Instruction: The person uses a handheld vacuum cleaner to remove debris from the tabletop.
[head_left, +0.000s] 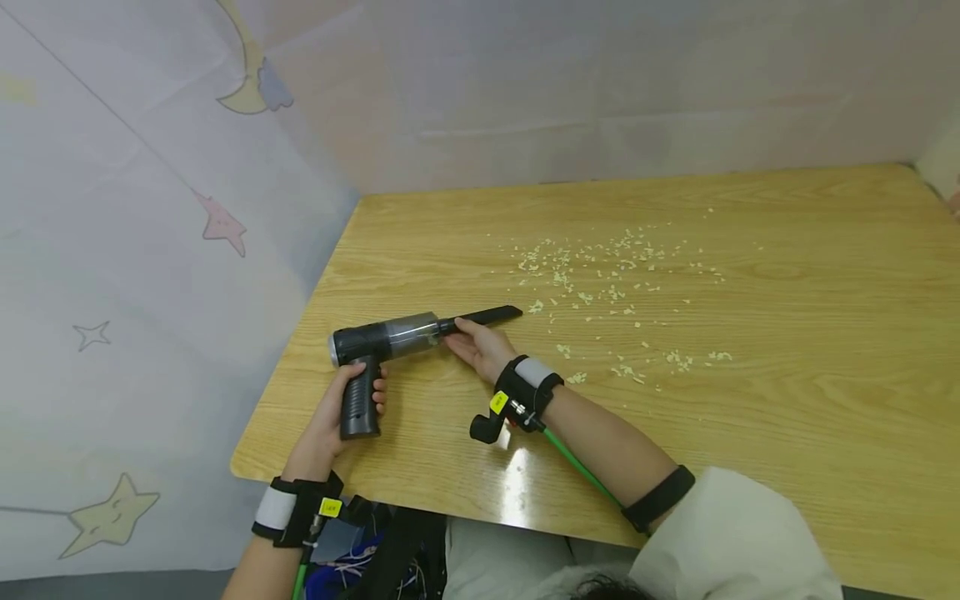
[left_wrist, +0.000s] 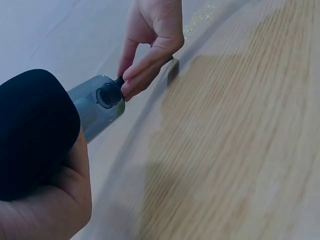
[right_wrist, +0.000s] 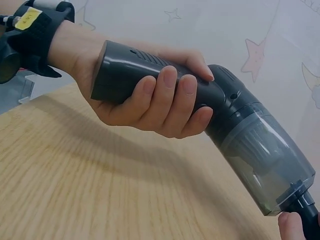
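A black handheld vacuum cleaner (head_left: 362,342) with a clear dust cup (right_wrist: 270,160) is held above the left part of the table. My left hand (head_left: 330,414) grips its handle (right_wrist: 135,70), fingers wrapped round and thumb near the top. My right hand (head_left: 483,350) pinches the flat black nozzle (head_left: 491,316) close to where it joins the dust cup. In the left wrist view the right hand (left_wrist: 155,45) has thumb and fingers at the nozzle's base. The nozzle tip points right, toward scattered pale shreds (head_left: 562,275) on the table.
The wooden table (head_left: 810,317) reaches to a pale wall sheet (head_left: 637,92) at the back. A printed curtain (head_left: 150,250) hangs along the left edge. More pale bits (head_left: 678,361) lie nearer the front. Below the front edge are a blue item and cables (head_left: 356,562).
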